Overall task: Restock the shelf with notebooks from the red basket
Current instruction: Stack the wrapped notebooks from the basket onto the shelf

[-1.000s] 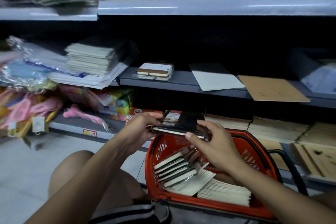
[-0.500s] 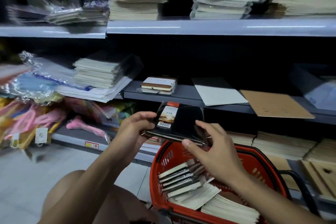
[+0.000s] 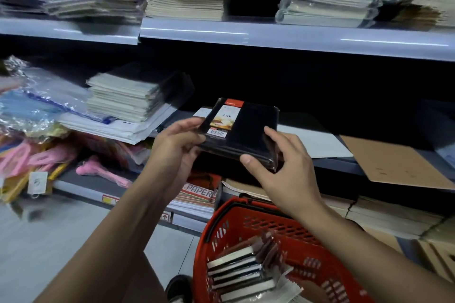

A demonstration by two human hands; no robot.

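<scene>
a: left hand (image 3: 177, 145) gripping the left edge of a small stack of black notebooks (image 3: 242, 134), thumb on top, fingers curled under. right hand (image 3: 290, 174) pinching the near right corner, thumb on the front edge, index finger laid on the cover. so both sets of fingers clamped on the stack.

b: held where though?

a: up in the air, tilted a bit, right in front of the middle shelf (image 3: 344, 165) edge and above the red basket (image 3: 248, 229). not resting on anything. cover showing a label with a barcode near the left side.

b: basket still stocked?

a: yep, sitting low on the floor between the forearms. row of more notebooks (image 3: 238, 275) standing on edge inside, pale page edges facing up, brownish ones behind. some wrapped flat packs at the bottom right of it too, probably paper, too blurry to call.

b: shelf itself?

a: white sheet (image 3: 322, 145) lying flat just right of the hands, brown cardboard (image 3: 394, 165) further right hanging over the edge. big stack of pale paper pads (image 3: 123, 96) off to the left. top shelf (image 3: 270, 37) loaded with more paper stacks. pink and yellow packaged stuff (image 3: 32, 155) down at far left, blurred.
</scene>
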